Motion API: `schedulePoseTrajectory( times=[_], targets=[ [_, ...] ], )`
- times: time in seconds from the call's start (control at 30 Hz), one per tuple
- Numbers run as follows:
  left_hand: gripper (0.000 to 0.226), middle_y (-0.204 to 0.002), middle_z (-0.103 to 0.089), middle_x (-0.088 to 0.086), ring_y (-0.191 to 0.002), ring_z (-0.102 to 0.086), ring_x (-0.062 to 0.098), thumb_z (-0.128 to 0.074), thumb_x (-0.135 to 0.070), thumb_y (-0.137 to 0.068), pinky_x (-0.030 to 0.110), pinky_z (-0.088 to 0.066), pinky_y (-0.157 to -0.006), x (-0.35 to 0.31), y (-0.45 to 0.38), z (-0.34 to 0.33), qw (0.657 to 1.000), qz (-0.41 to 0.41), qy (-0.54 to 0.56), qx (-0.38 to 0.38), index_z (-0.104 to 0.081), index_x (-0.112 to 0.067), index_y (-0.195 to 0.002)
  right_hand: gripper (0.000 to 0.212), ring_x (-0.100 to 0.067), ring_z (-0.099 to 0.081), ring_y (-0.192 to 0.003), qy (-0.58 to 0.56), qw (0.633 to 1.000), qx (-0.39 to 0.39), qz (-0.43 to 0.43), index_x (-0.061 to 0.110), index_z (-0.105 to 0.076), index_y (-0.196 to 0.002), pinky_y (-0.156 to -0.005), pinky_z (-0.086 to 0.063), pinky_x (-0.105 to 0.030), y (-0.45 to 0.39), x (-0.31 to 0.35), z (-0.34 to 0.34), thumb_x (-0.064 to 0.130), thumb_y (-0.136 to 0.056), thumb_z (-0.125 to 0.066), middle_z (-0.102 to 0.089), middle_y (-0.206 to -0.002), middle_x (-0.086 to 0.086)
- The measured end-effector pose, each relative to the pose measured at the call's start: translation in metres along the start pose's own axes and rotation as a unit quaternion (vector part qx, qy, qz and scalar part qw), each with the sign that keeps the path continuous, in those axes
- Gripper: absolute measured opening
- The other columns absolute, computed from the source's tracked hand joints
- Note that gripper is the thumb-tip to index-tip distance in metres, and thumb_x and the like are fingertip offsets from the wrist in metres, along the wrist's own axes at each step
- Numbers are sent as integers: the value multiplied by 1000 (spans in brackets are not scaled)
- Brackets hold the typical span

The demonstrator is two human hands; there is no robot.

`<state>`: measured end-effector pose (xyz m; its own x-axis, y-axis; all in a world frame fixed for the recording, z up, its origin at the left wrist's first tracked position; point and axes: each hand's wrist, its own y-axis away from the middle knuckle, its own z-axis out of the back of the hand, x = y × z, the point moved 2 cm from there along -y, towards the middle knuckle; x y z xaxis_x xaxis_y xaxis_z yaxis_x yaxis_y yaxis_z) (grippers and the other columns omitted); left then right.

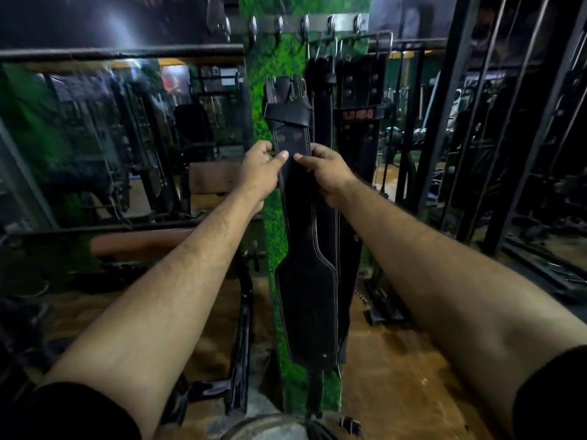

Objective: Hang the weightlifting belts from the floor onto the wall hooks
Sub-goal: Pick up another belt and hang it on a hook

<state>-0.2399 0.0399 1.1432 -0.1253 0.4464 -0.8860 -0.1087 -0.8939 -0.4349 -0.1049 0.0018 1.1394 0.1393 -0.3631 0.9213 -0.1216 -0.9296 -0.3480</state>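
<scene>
Both arms reach forward from the bottom corners toward a black weightlifting belt (305, 236) held upright in front of a green, moss-patterned pillar (263, 74). The left hand (259, 168) grips the belt's narrow strap from the 9 o'clock side, its thumb laid across the front of the leather and its fingers (266, 147) curled round the left edge. The right hand (325, 169) grips the same strap from the 3 o'clock side, thumb pressed on the front face almost tip to tip with the other thumb, the remaining fingers wrapped behind. Above the hands, toward 12 o'clock, the strap runs up to a leather loop and a folded end; whether that end is caught on anything cannot be told. Below the hands, toward 6 o'clock, the belt widens into its broad stitched back panel, which hangs clear above the brown floor (397, 376). At 12 o'clock a metal rail of wall hooks (305, 23) crosses the pillar's top. Just to the 3 o'clock side of the held belt, other dark belts (359, 100) hang from the hooks at the rail's right end, one bearing red lettering; they lie close beside and partly behind the held belt. Mirrors (111, 138) framed in dark bars fill the 9 o'clock side, and black metal racks (508, 138) stand at 3 o'clock. Black sleeves (79, 414) cover the upper arms at the lower edge.
</scene>
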Motion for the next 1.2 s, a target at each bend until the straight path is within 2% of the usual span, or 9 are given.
schedulePoseTrajectory(
  times=[0.2, 0.3, 0.4, 0.53, 0.67, 0.8, 0.93, 1.1, 1.2],
  targets=[
    [17, -84, -58, 7, -82, -57, 25, -65, -26, -95, 40, -48, -71, -23, -15, -18, 999, -34, 4, -9, -55, -16, -103, 6, -14, -66, -59, 26, 999, -25, 39, 2, -64, -101, -55, -56, -25, -23, 23, 17, 7, -97, -63, -68, -82, -14],
    [30, -85, -61, 12, -77, -55, 24, -67, -42, -80, 41, -46, -71, -24, -33, -26, 999, -44, 23, -7, -54, -17, -89, 6, -13, -67, -58, 25, 998, -38, 47, 6, -66, -91, -53, -55, -24, -35, 32, 23, 6, -96, -63, -70, -80, -11],
    [54, -107, -72, 10, -95, -69, 25, -67, -51, -74, 45, -57, -89, -21, -60, -27, 998, -32, 34, -39, -58, -12, -111, 9, -9, -68, -58, 14, 998, -20, 65, 8, -65, -91, -53, -54, -22, -43, 34, 25, 1, -96, -62, -70, -80, -7],
    [86, -133, -65, 14, -118, -66, 27, -69, -55, -73, 50, -54, -101, -23, -77, -27, 998, -32, 58, -17, -45, -15, -145, 13, -8, -70, -65, 6, 995, 3, 95, 7, -67, -97, -61, -57, -22, -53, 32, 26, -5, -94, -61, -74, -81, -2],
    [56, -127, -65, 14, -111, -67, 21, -63, -23, -98, 39, -56, -97, -49, -63, -23, 996, -58, 64, -4, -40, -7, -146, 13, -5, -64, -60, 50, 991, -17, 125, 10, -67, -86, -55, -52, -19, -68, 35, 28, 6, -97, -63, -71, -74, 1],
    [5, -93, -70, 1, -82, -68, 12, -60, -19, -99, 32, -57, -76, -51, -85, -13, 991, -85, 103, 26, -57, -15, -99, 12, -9, -67, -70, 54, 987, -16, 153, 12, -70, -88, -66, -56, -24, -83, 37, 17, 7, -97, -64, -74, -80, 0],
    [9, -109, -73, 18, -106, -70, 38, -63, -24, -95, 55, -57, -93, -52, -105, -6, 983, -60, 166, 54, -63, -15, -96, 6, -10, -67, -72, 91, 978, -3, 185, 9, -69, -92, -69, -57, -26, -95, 40, 5, 8, -96, -65, -71, -84, -5],
    [7, -100, -73, 19, -96, -72, 35, -68, -20, -91, 58, -58, -89, -52, -117, -7, 980, -47, 191, 15, -63, -15, -88, 23, -4, -58, -58, 138, 974, -38, 178, 11, -62, -73, -56, -49, -22, -103, 38, 4, 14, -94, -70, -65, -67, 4],
    [6, -92, -73, 16, -87, -70, 29, -66, -15, -92, 52, -59, -86, -55, -121, -9, 975, -57, 213, -4, -63, -12, -88, 36, -18, -59, -65, 166, 974, -10, 153, 0, -63, -75, -62, -51, -31, -100, 25, 4, 30, -88, -77, -66, -73, -8]
  ],
)
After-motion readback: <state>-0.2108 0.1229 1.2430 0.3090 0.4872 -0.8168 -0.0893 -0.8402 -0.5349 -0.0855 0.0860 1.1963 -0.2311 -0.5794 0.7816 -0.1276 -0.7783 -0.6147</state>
